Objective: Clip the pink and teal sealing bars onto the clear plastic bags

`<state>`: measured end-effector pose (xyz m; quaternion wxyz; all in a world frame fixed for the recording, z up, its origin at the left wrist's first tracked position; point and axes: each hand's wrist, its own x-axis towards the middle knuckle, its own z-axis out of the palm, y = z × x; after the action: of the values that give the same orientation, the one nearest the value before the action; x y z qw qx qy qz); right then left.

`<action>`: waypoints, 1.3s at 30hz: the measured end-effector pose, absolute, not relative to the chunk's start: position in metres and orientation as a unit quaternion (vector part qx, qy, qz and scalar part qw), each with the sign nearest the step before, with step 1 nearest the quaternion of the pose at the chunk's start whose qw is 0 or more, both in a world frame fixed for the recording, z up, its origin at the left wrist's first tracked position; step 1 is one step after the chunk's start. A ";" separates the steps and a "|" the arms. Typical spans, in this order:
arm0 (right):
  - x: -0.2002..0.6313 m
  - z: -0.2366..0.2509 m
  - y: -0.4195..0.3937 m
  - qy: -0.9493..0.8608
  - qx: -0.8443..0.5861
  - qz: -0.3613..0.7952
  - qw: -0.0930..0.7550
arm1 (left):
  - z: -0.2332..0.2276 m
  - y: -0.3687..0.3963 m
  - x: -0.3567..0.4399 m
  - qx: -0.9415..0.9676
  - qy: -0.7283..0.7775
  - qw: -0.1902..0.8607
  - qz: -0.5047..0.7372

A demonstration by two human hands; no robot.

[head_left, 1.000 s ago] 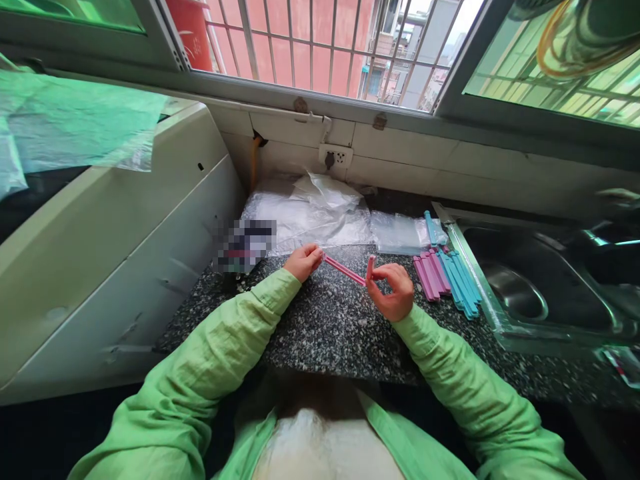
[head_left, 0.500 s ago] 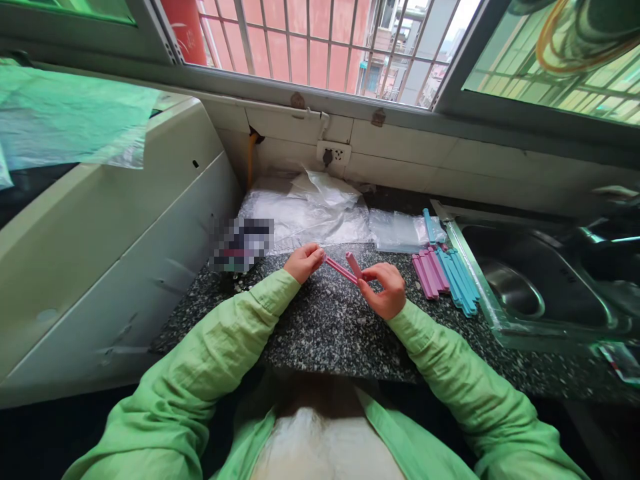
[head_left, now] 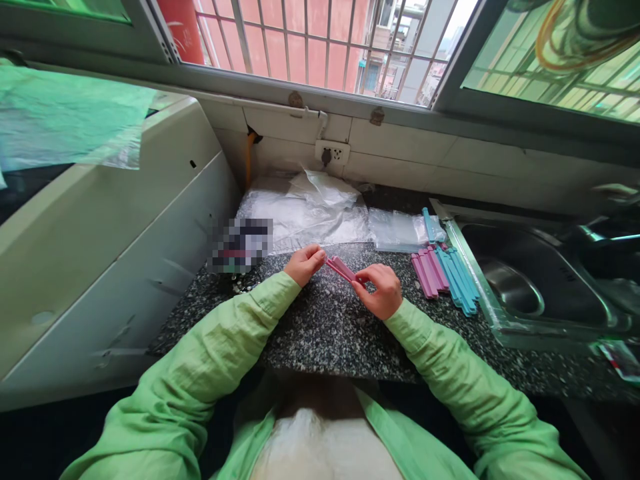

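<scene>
Between my hands is a pink bag-sealing clip, a slim hinged strip whose two arms lie nearly together. My left hand pinches its far-left end. With thumb and fingers, my right hand grips the right end, and the fingers hide that part. To the right of my right hand lie several pink clips side by side on the counter. Several blue clips lie against them, and another blue clip rests on a clear plastic packet.
Crumpled clear plastic bags lie at the back of the speckled counter. A metal sink is on the right, a large white casing on the left. A wall socket sits below the barred window.
The clip's raised arm has swung down toward its other arm, so the clip is almost folded. My right hand has shifted slightly left; my left hand has barely moved.
</scene>
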<state>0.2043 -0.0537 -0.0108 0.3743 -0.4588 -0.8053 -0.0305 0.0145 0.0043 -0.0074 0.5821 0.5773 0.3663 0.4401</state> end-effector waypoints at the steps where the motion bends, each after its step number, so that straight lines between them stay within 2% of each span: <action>1: 0.204 -0.011 -0.054 -0.806 -0.460 -0.031 0.371 | -0.007 0.004 0.015 0.577 0.367 0.581 0.441; 21: 0.202 -0.014 -0.052 -0.808 -0.477 -0.018 0.346 | -0.011 0.004 0.015 0.576 0.373 0.581 0.438; 39: 0.205 -0.019 -0.050 -0.790 -0.505 0.069 0.342 | -0.013 0.005 0.011 0.634 0.364 0.526 0.434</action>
<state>0.2052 -0.0496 -0.0190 0.3417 -0.5047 -0.7898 0.0688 0.0114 0.0047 -0.0135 0.5264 0.6340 0.3643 0.4338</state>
